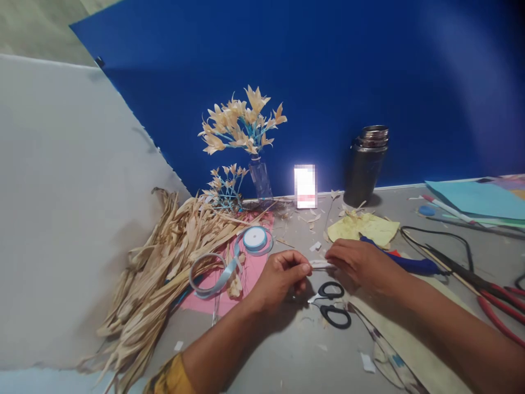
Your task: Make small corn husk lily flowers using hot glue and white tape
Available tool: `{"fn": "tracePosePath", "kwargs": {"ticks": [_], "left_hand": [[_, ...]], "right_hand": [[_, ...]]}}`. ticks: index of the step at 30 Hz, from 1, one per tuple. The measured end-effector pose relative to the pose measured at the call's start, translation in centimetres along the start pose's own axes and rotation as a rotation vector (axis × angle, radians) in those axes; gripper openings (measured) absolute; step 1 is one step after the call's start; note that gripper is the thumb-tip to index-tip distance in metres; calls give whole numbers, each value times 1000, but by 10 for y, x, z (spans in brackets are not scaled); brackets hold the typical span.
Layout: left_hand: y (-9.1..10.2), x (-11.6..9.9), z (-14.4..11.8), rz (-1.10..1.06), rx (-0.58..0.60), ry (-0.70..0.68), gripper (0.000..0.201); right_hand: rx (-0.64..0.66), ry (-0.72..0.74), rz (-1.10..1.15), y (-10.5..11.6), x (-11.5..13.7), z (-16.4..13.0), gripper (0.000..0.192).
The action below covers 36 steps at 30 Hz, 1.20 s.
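Husks: dried pale leaf strips point(164, 257) lie heaped at the left of the frame on the worktop point(287, 350), spilling toward the lower left.
Ribbon: a light blue ribbon spool point(255, 239) sits on a pink sheet point(254, 268) left of centre, with a loose loop of ribbon trailing to its lower left.
Flowers: a small glass vase point(260, 178) at upper centre holds a bunch of cream paper-like blooms point(241, 123) on blue stems; a smaller bunch leans beside it.
Left hand: the left hand point(281, 276) at centre has its grip pinched shut on the left end of a small pale strip point(320, 265).
Strip: the pale strip sits at the centre of the frame, held level between both hands just above the worktop.
Scissors: black-handled scissors point(333, 306) lie on the worktop just below the hands.
Right hand: the right hand point(361, 262) right of centre pinches the strip's right end, fingers closed on it.
Flask: a dark metal flask point(366, 164) stands at upper right against the blue backdrop point(328, 65).
Tools: red-handled pliers point(496, 303) and a black cable lie at the far right.
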State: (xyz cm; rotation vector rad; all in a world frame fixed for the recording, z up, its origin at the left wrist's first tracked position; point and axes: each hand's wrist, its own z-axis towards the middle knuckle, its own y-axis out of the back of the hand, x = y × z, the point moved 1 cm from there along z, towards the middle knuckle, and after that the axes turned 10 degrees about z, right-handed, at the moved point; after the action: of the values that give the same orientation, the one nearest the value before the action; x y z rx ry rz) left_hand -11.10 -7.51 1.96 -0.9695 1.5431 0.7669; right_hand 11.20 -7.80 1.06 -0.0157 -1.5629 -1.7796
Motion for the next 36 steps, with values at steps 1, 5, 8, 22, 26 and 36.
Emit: {"fn": "tracePosePath", "kwargs": {"ticks": [1,5,8,22,26,36], "left_hand": [[3,-3,0,4,-7,-6,34],[24,-37,-14,27,-125,-145,30],[49,-71,-49,138,-361,-311,22],[69,-4,-114,-5,-577,-15,45],[66,9,-115,17,-540,19,46],[62,18,-106,-163,-477,47,41]], "right_hand": [[-2,-13,-22,0,-2,1,22],[-57,-93,-106,5,-11,2,27],[-125,-221,-248,13,-17,2,29],[-761,-252,209,72,36,86,21],[-487,-254,363,24,28,110,30],[-443,-207,693,27,23,99,22]]}}
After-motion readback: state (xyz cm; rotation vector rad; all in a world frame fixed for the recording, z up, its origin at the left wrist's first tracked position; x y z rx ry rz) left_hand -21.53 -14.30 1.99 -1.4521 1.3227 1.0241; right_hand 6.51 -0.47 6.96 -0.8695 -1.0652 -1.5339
